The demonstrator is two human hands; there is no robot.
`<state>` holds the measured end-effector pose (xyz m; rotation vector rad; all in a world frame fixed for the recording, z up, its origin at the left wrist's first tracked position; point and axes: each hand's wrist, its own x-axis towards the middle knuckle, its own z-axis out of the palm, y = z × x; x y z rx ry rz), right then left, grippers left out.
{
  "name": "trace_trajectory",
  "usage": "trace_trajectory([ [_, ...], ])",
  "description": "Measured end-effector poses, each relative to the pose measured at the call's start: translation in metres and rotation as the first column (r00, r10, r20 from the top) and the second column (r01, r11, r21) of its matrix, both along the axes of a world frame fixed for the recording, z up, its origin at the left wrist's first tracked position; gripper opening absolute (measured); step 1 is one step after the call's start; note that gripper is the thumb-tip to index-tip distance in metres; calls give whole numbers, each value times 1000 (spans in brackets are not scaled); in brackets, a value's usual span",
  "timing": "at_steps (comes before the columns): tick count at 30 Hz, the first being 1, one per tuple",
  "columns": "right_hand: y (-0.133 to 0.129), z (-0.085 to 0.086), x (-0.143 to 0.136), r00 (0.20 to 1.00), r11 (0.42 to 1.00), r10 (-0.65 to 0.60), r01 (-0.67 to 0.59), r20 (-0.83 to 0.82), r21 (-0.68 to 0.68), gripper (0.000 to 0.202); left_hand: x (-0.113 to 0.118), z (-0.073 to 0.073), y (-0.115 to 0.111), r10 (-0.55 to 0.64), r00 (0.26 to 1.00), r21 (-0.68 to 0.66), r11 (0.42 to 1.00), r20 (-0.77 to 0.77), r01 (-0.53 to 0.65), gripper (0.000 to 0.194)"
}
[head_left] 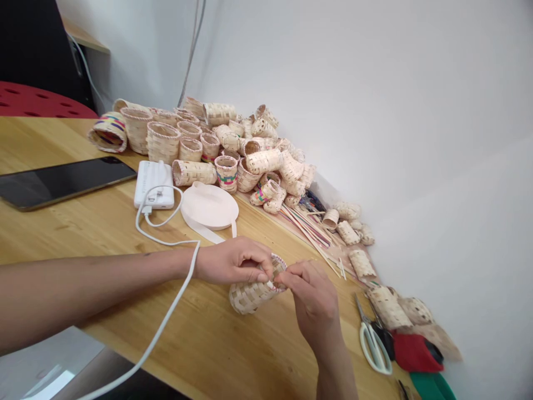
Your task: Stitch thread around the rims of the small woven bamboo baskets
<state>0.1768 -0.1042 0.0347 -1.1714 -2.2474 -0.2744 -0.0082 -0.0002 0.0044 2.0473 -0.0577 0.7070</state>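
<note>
A small woven basket of pale strips lies tilted on the wooden table, its pink-stitched rim turned up to the right. My left hand is closed at this rim, thumb and forefinger pinched together. From the other side my right hand pinches the rim too. A small white bit shows between the fingertips, too small to name. Just behind my left hand lies a flat roll of white ribbon, its loose tail running toward the wrist.
Many woven baskets are heaped along the wall. A phone and a white power bank lie at left; a white cable crosses my left forearm. Thin strips lie behind, white-handled scissors at right beside red cloth.
</note>
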Motion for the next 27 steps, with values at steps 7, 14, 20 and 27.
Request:
trace_trajectory([
  [7,2,-4,2,986,998,-1,-11,-169,-70,17,1,-3,2,25,1000,-41,999,8,-24,36],
  [14,-2,-3,-3,915,973,-143,59,-377,-224,6,1,-1,1,22,1000,-32,999,9,-22,36],
  [20,0,-3,-5,918,958,-140,31,-370,-285,7,2,-3,0,38,999,-57,998,29,-36,33],
  [27,-2,-10,-6,982,971,-94,128,-166,203,22,6,-11,0,276,961,-223,936,-10,-271,24],
])
